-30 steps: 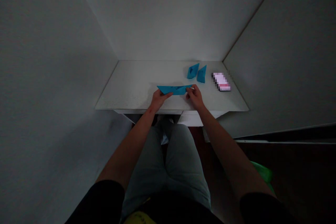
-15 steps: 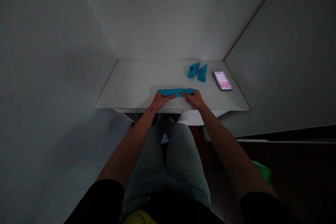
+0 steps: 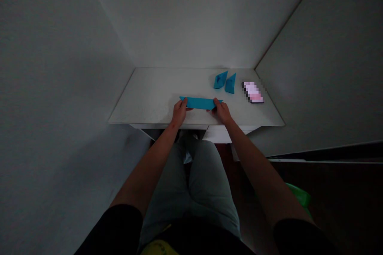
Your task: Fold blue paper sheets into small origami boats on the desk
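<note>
Risk, judged: uneven pulling by the two hands could be skewing or tearing the folded blue paper strip [image 3: 200, 104]; a slackening thumb could be letting its folds spring open. Left hand [image 3: 178, 113] is pinching one end, right hand [image 3: 222, 113] the other, thumbs pressing on the upper face, other fingers partly hiding below. Strip is spanning between the hands, pointed ends projecting past the thumbs, above white desk [image 3: 155, 91]; contact unclear.

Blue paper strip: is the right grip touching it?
Touching: the head view shows the right grip with its thumb lying on the blue paper strip.
</note>
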A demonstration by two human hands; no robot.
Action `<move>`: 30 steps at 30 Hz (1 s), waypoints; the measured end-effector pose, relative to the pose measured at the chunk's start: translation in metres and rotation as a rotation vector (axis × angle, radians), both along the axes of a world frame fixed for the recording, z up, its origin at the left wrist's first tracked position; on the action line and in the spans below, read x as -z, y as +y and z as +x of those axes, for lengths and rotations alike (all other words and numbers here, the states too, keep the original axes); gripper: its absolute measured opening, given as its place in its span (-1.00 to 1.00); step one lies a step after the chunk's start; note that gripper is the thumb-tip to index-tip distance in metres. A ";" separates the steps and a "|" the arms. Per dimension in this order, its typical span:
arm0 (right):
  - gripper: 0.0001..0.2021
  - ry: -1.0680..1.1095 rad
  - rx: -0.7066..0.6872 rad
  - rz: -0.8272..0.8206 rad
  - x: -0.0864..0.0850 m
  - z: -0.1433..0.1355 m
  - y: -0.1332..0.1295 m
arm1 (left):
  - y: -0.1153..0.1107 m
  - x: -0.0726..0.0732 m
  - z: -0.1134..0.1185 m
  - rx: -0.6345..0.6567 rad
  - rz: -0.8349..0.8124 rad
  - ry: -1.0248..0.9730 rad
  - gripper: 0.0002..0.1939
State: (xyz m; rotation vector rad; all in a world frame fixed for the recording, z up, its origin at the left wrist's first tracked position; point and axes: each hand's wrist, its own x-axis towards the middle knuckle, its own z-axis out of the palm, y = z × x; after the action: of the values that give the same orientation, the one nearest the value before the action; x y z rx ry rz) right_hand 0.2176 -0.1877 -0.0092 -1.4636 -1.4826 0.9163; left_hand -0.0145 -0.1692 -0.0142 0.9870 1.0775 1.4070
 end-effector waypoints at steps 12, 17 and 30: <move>-0.24 -0.012 -0.092 -0.047 0.004 -0.005 -0.003 | 0.001 0.002 -0.005 -0.214 0.063 0.023 -0.39; -0.27 0.009 -0.068 0.021 -0.001 -0.004 -0.002 | -0.002 -0.003 -0.004 -0.244 0.037 0.101 -0.42; -0.48 -0.001 -0.182 0.140 0.010 -0.006 -0.001 | 0.011 -0.010 -0.035 -0.092 0.086 0.212 -0.44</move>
State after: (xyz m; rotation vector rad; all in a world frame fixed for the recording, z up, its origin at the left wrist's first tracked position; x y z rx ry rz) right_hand 0.2115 -0.1887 -0.0187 -1.2442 -1.6670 0.8990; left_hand -0.0499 -0.1585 -0.0039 1.1827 1.2392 1.4570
